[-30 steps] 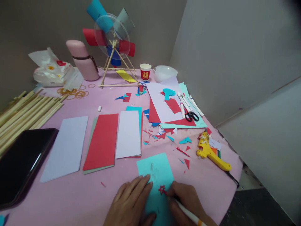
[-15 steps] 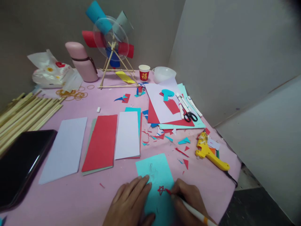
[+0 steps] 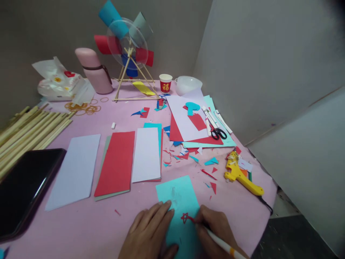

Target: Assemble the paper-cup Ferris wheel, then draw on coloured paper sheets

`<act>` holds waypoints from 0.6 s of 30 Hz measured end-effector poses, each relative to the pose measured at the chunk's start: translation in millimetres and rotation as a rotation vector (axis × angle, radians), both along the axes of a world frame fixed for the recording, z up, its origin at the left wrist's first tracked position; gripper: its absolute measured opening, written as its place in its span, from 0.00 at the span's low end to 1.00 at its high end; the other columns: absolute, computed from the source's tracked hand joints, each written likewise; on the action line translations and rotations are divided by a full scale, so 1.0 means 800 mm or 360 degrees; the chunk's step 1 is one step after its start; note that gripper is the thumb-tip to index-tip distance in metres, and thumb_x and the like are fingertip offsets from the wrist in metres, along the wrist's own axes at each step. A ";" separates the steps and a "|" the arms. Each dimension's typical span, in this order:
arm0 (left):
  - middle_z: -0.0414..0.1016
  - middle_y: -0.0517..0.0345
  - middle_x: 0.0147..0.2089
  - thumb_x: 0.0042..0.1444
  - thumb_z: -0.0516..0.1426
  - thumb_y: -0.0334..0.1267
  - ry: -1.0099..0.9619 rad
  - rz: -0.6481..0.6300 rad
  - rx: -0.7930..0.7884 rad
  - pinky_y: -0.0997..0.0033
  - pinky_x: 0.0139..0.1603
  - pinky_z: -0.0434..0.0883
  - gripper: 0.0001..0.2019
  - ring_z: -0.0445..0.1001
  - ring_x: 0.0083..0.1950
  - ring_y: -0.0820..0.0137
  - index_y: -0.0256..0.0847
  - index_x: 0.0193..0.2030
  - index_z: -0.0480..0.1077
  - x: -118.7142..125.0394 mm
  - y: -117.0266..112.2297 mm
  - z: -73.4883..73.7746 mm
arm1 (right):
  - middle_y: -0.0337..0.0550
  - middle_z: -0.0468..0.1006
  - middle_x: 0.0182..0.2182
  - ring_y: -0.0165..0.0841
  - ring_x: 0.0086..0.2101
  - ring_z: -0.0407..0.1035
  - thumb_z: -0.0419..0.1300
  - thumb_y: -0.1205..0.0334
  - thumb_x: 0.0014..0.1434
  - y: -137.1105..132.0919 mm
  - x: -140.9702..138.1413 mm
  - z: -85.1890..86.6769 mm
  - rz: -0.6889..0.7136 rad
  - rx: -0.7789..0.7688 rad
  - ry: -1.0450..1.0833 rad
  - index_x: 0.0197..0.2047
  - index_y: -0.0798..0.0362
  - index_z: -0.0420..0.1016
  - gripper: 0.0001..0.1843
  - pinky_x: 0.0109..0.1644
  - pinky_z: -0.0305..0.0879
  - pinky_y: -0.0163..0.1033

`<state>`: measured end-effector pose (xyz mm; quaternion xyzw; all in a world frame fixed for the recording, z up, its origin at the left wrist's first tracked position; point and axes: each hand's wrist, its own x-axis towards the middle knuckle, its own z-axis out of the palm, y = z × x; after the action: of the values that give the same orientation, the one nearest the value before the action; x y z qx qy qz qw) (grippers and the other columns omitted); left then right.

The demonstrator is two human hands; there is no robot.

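A turquoise sheet of paper (image 3: 180, 196) lies at the front of the table, with a small red star (image 3: 184, 218) drawn near its middle and a grey smudge above it. My left hand (image 3: 149, 230) rests flat on the sheet's left edge, fingers stretched out. Closed round a white marker (image 3: 222, 244) with an orange band, my right hand (image 3: 215, 226) sits at the sheet's right edge. The marker's red tip is beside the star, at a short red line running right from it. The lower part of the sheet is partly hidden by my hands.
Cut papers (image 3: 115, 162), a phone (image 3: 27, 187) and wooden sticks (image 3: 40, 126) lie left. Scissors (image 3: 219, 133), markers, scraps and a yellow glue gun (image 3: 241, 178) are on the right. A paper-bladed wheel on a stick frame (image 3: 129, 54), a pink flask (image 3: 95, 73) and a paper cup (image 3: 165, 84) stand behind.
The red line to the right of the star has grown longer, and the marker tip has shifted slightly right. My left hand has stayed in place on the paper.
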<state>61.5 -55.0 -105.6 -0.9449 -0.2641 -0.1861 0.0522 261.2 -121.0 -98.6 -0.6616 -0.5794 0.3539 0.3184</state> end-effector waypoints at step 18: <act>0.73 0.47 0.51 0.58 0.44 0.59 -0.0199 0.0003 0.0209 0.70 0.45 0.70 0.28 0.70 0.52 0.65 0.41 0.54 0.66 -0.021 0.001 -0.027 | 0.41 0.80 0.28 0.32 0.24 0.70 0.54 0.46 0.55 0.004 0.004 -0.019 -0.0787 0.0035 0.0242 0.36 0.50 0.72 0.17 0.28 0.66 0.33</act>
<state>44.8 -53.9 -127.0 -0.9258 -0.2549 -0.2617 0.0975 264.4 -117.9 -113.5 -0.7510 -0.3783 0.3079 0.4451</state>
